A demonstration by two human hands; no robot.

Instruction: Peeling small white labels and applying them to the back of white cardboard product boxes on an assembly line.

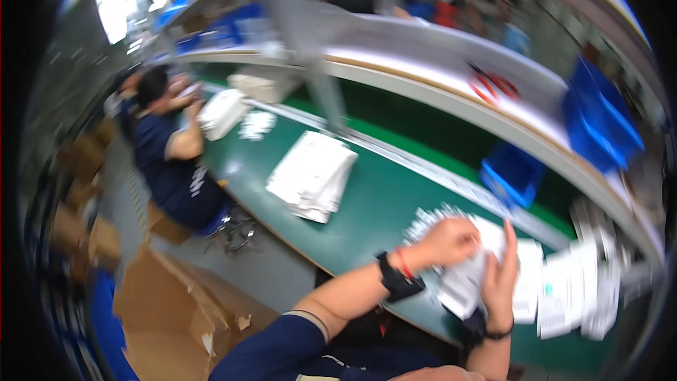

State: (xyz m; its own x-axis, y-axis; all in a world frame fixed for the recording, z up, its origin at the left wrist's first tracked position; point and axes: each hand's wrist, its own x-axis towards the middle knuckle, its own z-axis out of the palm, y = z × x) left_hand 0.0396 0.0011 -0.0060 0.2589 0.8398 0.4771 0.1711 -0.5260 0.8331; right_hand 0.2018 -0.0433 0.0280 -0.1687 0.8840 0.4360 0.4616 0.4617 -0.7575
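Note:
My left hand (451, 242) is closed, its fingers curled together above a white flat sheet or bag (462, 289). Blur hides whether anything is pinched in it. Close by on its right, my right hand (502, 279) has its fingers stretched upward and apart from the thumb, beside the same white piece. A heap of small white pieces (423, 222) lies just beyond my left hand. To the right of my right hand are white printed sheets or flat packages (568, 293), overlapping in stacks.
A stack of white flat packages (314, 173) lies mid-bench on the green table (381, 190). A blue bin (513, 173) stands under the shelf; red-handled scissors (493, 87) and another blue bin (603, 116) are on it. A co-worker (169, 148) sits left; an open carton (169, 310) stands near me.

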